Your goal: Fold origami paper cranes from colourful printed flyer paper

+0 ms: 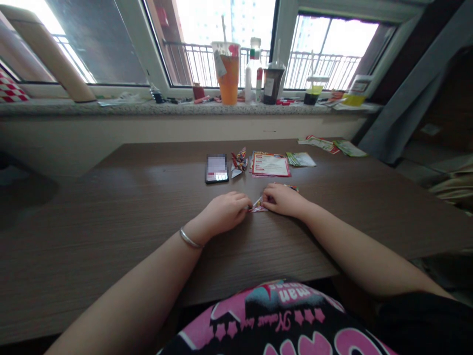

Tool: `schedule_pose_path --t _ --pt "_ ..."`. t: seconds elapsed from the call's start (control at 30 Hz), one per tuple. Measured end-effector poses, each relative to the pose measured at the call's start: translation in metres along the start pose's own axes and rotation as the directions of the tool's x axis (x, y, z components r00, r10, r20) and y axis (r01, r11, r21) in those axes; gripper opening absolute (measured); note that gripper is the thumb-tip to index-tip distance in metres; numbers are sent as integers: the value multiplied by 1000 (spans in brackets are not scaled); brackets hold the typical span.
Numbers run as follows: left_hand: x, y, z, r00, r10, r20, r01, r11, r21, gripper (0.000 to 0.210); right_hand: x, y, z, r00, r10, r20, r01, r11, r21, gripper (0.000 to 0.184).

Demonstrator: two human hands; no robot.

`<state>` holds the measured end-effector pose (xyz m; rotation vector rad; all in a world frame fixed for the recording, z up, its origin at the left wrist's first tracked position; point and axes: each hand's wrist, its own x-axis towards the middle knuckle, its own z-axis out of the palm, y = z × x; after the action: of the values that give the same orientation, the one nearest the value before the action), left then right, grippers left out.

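Observation:
Between my two hands a small piece of colourful printed paper [259,206] lies on the brown table, partly folded into a point. My left hand [231,209], with a silver bangle on the wrist, pinches its left corner. My right hand [283,199] has curled fingers pressed on its right side and covers much of it. A bright edge of paper [293,188] shows beyond the right knuckles; whether it is the same sheet I cannot tell. Just past my hands sit a folded paper piece [239,161] and a stack of red-bordered printed sheets [271,164].
A phone [217,168] lies left of the folded piece. Green-and-white leaflets [302,159] are right of the stack, with more leaflets [349,148] at the far right corner. On the windowsill [177,109] stand an orange drink cup [229,81], a dark drink cup [272,86] and bottles.

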<state>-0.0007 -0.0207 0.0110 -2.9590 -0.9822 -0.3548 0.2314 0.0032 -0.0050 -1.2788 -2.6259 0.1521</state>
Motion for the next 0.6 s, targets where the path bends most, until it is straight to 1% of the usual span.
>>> schedule_pose_path --t 0.1,0.17,0.3,0.4,0.47,0.5,0.57,0.6 --pt "1 -1 3 997 81 -11 -82 995 -56 24 -1 -5 -3 994 -104 -27 103 994 -44 14" --pt "1 -2 3 994 106 -8 -106 993 -58 22 -2 -8 -5 986 -157 -56 152 985 -78 15" --pt "0 2 1 991 130 -3 -131 991 -28 21 -1 -7 -4 966 -225 -130 203 966 -161 18" --pt "0 9 -2 987 161 -18 -162 987 -9 22 0 -5 -2 953 -246 -177 213 959 -189 19" --pt "0 12 -1 988 153 -14 -153 988 -11 24 0 -6 -2 954 -230 -193 193 962 -195 22" --pt "0 14 0 991 129 -22 -130 991 -22 24 -1 -8 -2 959 -203 -196 164 966 -202 24" --pt "0 15 3 996 70 -51 -73 996 -58 22 -3 -13 -4 974 -98 -203 51 973 -226 28" --pt "1 16 5 997 46 -64 -51 996 -77 20 -4 -16 -5 976 -16 -218 -37 971 -237 31"
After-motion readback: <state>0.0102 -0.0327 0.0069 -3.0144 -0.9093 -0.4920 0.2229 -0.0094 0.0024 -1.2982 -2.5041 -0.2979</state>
